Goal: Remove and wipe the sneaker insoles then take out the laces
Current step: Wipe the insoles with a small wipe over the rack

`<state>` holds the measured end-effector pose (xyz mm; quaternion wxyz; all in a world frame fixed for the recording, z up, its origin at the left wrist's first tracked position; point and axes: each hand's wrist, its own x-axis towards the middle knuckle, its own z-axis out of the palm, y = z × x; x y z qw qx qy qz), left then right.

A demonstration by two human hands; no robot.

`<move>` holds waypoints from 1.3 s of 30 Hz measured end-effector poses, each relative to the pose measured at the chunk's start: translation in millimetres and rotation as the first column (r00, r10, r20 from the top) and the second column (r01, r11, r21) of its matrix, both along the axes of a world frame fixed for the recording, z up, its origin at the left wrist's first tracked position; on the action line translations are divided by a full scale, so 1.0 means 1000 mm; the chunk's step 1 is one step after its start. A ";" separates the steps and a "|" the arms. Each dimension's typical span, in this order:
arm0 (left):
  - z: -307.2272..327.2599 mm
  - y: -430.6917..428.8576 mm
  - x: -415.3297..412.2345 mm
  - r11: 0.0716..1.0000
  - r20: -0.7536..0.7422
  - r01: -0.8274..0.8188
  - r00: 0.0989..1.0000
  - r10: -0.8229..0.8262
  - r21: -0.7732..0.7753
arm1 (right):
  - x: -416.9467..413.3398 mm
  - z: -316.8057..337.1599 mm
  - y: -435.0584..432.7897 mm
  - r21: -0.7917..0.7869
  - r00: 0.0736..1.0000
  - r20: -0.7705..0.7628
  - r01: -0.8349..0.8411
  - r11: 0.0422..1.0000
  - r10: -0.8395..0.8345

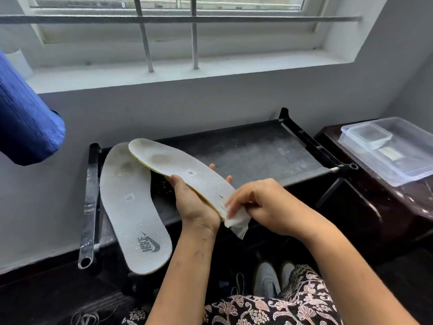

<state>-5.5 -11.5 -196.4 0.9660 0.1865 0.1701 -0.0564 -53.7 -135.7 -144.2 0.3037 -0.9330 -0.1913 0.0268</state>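
Observation:
My left hand (194, 202) grips a grey-white insole (178, 167) from below, its dirty toe end pointing up and left. My right hand (262, 202) presses a crumpled white wipe (236, 221) against the heel end of that insole. A second insole (133, 207) with a dark logo near its heel lies flat on the black rack top, its heel hanging over the front edge. Two pale grey sneakers (267, 280) stand on the floor below, partly hidden by my lap.
The black shoe rack (257, 148) stands under a barred window. A clear plastic lidded box (393, 146) sits on a dark cabinet at the right. A blue rolled object (25, 118) juts in at the left. Loose laces (89, 317) lie on the dark floor at bottom left.

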 end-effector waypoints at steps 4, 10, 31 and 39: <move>0.003 0.003 -0.005 0.999 -0.001 0.038 0.999 -0.038 0.023 | 0.022 0.004 -0.040 -0.336 0.968 0.059 0.248 0.909 -0.243; -0.013 0.006 0.006 0.997 0.061 0.058 0.996 -0.062 0.060 | 0.019 0.020 0.006 0.117 0.959 0.251 0.105 0.988 -0.131; -0.001 0.005 -0.008 0.922 0.148 0.343 0.917 -0.370 0.180 | 0.067 0.011 0.008 -0.026 0.890 0.444 0.126 0.992 -0.101; -0.001 0.001 -0.011 0.916 0.147 0.337 0.916 -0.373 0.219 | 0.098 0.005 -0.013 -0.225 0.892 0.449 0.176 0.958 -0.058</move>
